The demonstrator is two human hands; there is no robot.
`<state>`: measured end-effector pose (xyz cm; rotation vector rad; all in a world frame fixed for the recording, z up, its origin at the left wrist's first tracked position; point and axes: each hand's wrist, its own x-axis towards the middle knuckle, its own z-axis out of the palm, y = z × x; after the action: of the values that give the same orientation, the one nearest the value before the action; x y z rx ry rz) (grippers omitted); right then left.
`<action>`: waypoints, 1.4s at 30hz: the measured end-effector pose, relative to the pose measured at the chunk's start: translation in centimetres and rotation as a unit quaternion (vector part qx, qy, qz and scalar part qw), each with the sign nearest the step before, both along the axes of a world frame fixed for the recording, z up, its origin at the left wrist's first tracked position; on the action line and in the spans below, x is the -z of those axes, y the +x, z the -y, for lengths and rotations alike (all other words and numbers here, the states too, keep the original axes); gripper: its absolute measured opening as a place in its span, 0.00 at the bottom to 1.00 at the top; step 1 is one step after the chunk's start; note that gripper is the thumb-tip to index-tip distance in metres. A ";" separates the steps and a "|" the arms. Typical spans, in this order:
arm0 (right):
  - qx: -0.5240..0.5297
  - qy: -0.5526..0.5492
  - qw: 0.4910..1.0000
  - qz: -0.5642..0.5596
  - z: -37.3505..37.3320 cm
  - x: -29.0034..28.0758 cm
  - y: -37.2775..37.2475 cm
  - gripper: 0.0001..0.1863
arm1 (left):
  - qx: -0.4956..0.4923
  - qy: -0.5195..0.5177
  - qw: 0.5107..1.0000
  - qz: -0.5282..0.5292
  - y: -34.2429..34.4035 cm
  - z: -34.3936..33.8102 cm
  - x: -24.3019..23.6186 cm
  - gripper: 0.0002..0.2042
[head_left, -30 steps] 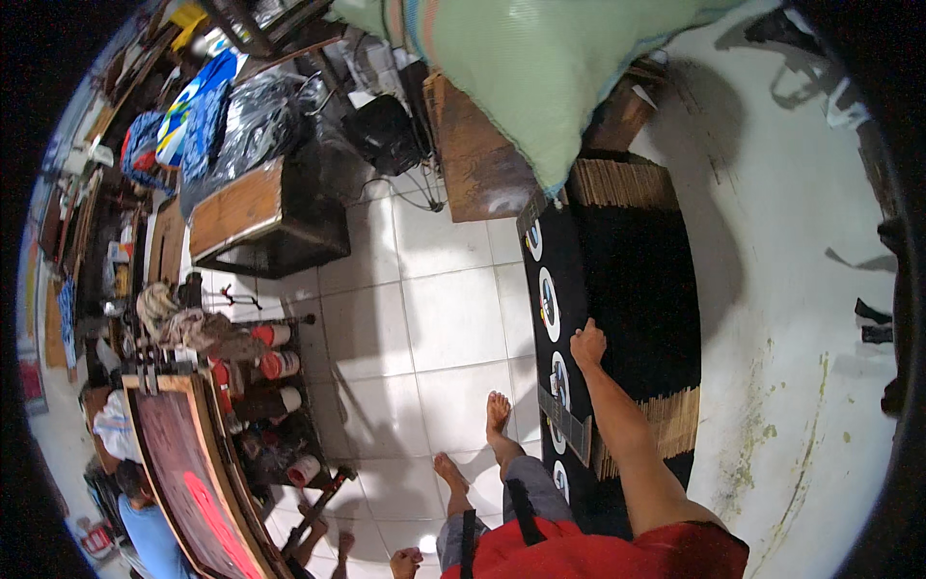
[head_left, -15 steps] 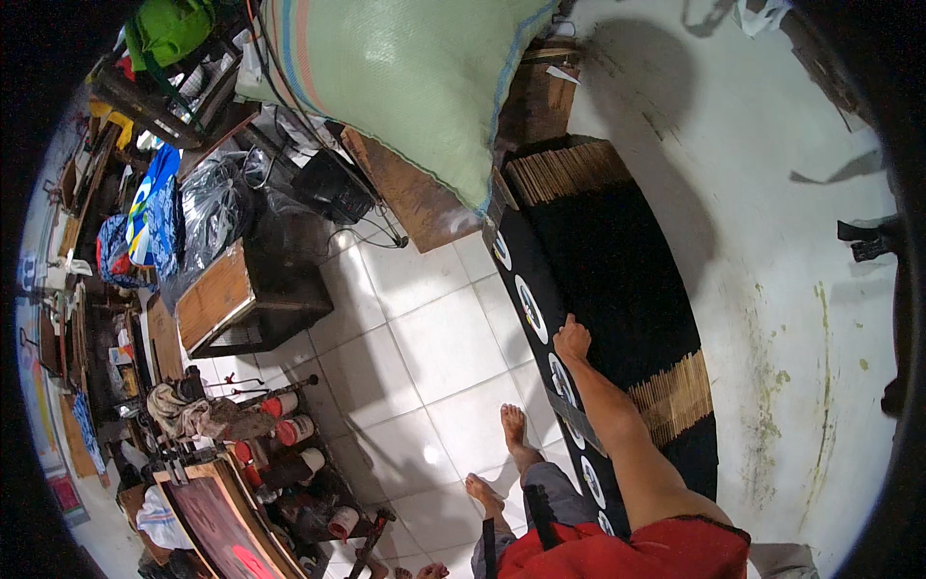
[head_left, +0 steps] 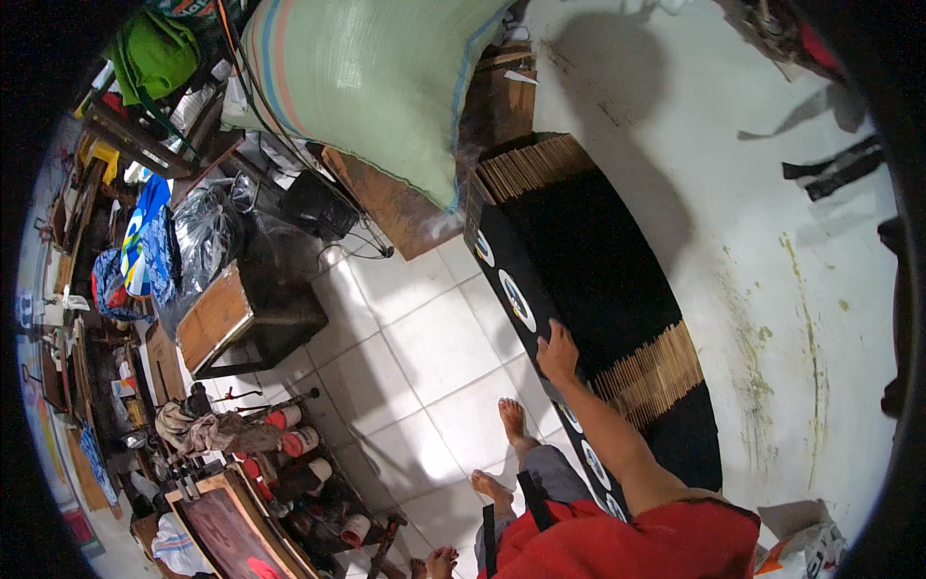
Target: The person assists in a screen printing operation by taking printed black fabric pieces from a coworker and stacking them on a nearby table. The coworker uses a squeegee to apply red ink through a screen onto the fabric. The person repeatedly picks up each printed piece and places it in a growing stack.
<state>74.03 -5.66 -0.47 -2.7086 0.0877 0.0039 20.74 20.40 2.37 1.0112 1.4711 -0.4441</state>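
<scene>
**Head view: right hand on the front edge of a black stick-laden board**

Head view shows the following, largest item first.

1. White wall point(head_left: 733, 193). It rises directly behind the board and carries yellowish stains.

2. Woven sack point(head_left: 376, 87). Pale green with stripes, bulging, it overhangs the far end of the board.

3. Black board point(head_left: 598, 261). A long dark slab runs from the far end under the sack to the near end beside the person's torso, its back edge against the wall. Thin tan sticks point(head_left: 651, 372) lie packed across it, their tips showing as pale bands at the far end and near the hand. Its front edge bears a row of round white emblems point(head_left: 518, 301). Handling judgement: the slab looks stiff, long and probably heavy; the sticks look light, brittle and loose, so tilting could spill them. The front edge near the middle offers the firmest hold.

4. Tiled floor point(head_left: 424, 357). Two bare feet stand just beside the board's front edge.

5. Right hand point(head_left: 558, 352). The forearm extends from the red-clothed torso, nearly straight. The palm faces down, the fingers curled over the board's front edge, grasping it. No left hand is visible.
</scene>
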 end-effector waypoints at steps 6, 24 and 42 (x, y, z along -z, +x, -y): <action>-0.046 0.008 0.985 -0.164 -1.2 -3.5 -14.6 0.21 | 0.022 -0.007 0.997 0.070 0.6 -2.7 -0.3 0.05; 0.075 -0.012 0.910 -0.409 9.6 -1.8 -49.6 0.19 | 0.149 -0.028 0.988 -0.023 -16.6 -11.0 2.0 0.09; 0.135 0.219 0.936 -0.239 12.7 0.6 -39.5 0.11 | 0.088 0.033 0.988 0.122 -15.2 -3.6 -0.5 0.08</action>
<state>34.49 -18.35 -1.09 -2.1761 0.5359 0.5361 5.55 23.97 2.84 1.2102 1.1894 -0.3844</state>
